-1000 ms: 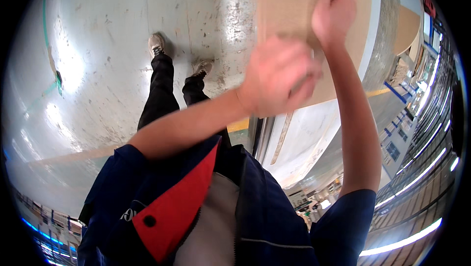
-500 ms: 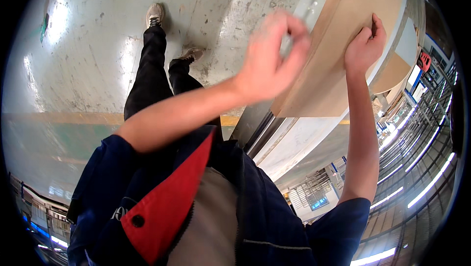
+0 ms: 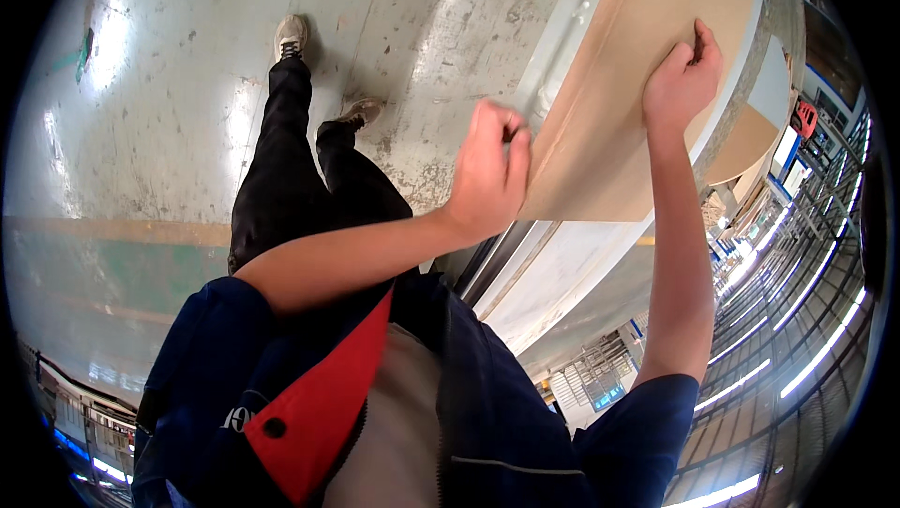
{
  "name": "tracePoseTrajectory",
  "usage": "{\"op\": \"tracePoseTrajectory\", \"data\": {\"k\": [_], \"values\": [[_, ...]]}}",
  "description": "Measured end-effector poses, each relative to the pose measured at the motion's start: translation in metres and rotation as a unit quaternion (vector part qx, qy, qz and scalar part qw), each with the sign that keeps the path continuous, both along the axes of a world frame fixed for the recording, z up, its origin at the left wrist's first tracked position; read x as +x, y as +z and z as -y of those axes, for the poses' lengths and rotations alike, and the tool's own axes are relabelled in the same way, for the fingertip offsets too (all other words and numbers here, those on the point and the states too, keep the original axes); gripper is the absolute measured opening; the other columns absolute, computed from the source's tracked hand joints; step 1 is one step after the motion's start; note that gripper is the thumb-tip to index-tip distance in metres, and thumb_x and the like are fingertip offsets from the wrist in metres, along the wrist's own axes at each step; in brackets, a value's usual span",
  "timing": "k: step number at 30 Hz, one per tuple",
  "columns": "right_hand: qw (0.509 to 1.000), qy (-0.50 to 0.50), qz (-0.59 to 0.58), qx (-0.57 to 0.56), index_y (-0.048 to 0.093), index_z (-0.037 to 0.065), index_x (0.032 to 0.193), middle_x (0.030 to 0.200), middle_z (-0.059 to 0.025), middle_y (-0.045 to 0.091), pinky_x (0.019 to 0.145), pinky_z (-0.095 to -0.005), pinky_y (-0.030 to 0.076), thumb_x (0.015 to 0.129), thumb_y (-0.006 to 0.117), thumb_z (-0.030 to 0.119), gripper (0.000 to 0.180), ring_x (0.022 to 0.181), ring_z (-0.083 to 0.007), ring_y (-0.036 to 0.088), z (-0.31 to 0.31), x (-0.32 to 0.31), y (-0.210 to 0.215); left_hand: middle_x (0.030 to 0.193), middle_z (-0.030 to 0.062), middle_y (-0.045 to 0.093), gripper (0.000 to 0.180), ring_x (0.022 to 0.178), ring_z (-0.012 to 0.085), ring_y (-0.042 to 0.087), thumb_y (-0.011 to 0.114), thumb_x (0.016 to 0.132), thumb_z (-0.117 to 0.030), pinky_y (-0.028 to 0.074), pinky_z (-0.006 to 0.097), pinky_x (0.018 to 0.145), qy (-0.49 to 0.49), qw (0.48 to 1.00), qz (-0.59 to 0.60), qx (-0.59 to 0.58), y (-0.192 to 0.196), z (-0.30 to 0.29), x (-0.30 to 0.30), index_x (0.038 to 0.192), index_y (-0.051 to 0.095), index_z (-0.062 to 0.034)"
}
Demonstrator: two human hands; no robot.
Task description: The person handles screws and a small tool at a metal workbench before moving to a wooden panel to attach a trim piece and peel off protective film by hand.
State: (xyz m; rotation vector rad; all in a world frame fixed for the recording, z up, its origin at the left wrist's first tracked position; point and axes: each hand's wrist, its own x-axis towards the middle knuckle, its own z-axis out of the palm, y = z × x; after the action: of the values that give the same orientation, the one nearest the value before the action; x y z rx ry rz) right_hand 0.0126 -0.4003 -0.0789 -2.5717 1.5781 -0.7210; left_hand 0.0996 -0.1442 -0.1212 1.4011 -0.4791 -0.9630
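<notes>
A large brown sheet (image 3: pixel 605 156), perhaps cardboard or board, lies on a bench to my right, with a folded or raised strip along its left edge. My left hand (image 3: pixel 489 171) is just beside that edge, over the near left corner, its fingers curled toward the thumb. Anything inside that curl is hidden. Farther over the sheet, my right hand (image 3: pixel 682 84) rests on or just above the surface. Its fingers are bent in and pressed near the thumb, and I cannot make out anything between them.
A white panel (image 3: pixel 581 260) shows below the sheet's near end, beside a dark metal bench edge (image 3: pixel 489 264). Beyond the bench are another round-edged brown piece (image 3: pixel 743 144) and a red object (image 3: pixel 803 119). The worn grey floor (image 3: pixel 394 21) stretches to my left.
My left hand has moved down and left, from over the sheet's edge toward its near corner. My right hand keeps its curled shape; the view has shifted slightly.
</notes>
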Motion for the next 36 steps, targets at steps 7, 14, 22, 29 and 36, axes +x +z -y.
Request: {"op": "tracePoseTrajectory", "data": {"k": [7,14,22,29,36], "values": [[0.996,0.077,-0.023,0.04,0.057,-0.007,0.145,0.15,-0.0292,0.058,0.119,-0.0478,0.042,0.101,0.048,0.009,0.047,0.143,-0.0435,0.053,-0.001,0.012,0.008,0.1,0.011,0.06,0.009,0.087,0.021,0.058,0.064,0.102,0.002,0.05,0.034,0.083,-0.011,0.998,0.016,-0.066,-0.007,0.01,0.037,0.108,0.058,0.0],[0.989,-0.006,-0.092,0.114,0.032,-0.009,0.163,0.168,-0.0292,0.036,0.131,-0.0524,0.022,0.111,0.049,0.031,0.067,0.159,-0.045,0.03,0.07,0.037,0.01,0.103,0.0102,0.072,0.008,0.093,0.0181,0.069,0.075,0.097,0.002,0.056,0.031,0.082,-0.06,0.994,-0.026,-0.092,-0.003,0.069,0.097,0.104,0.074,-0.0005],[0.982,0.069,-0.16,0.068,0.025,-0.011,0.164,0.169,-0.0344,0.03,0.133,-0.0551,0.014,0.109,0.052,0.035,0.076,0.159,-0.0484,0.025,0.108,0.035,0.005,0.102,0.0098,0.078,0.009,0.097,0.0173,0.074,0.077,0.097,-0.003,0.058,0.032,0.086,-0.094,0.989,0.094,-0.063,-0.008,0.185,0.19,0.105,0.078,-0.0003],[0.986,0.059,-0.123,0.095,0.027,-0.009,0.165,0.168,-0.0324,0.034,0.132,-0.0575,0.014,0.105,0.054,0.028,0.075,0.157,-0.0484,0.03,0.102,0.041,0.016,0.102,0.0106,0.08,0.015,0.09,0.022,0.077,0.078,0.097,-0.013,0.061,0.034,0.082,-0.091,0.972,0.157,-0.146,-0.002,0.331,0.228,0.105,0.078,0.0001],[0.984,0.052,-0.136,0.101,0.026,-0.007,0.166,0.168,-0.0307,0.035,0.131,-0.0583,0.016,0.102,0.053,0.031,0.079,0.157,-0.0496,0.029,0.105,0.041,0.017,0.094,0.0141,0.079,0.011,0.082,0.0286,0.077,0.076,0.093,-0.009,0.062,0.037,0.077,-0.137,0.944,0.22,-0.205,-0.008,0.386,0.246,0.1,0.077,-0.0004]]}}
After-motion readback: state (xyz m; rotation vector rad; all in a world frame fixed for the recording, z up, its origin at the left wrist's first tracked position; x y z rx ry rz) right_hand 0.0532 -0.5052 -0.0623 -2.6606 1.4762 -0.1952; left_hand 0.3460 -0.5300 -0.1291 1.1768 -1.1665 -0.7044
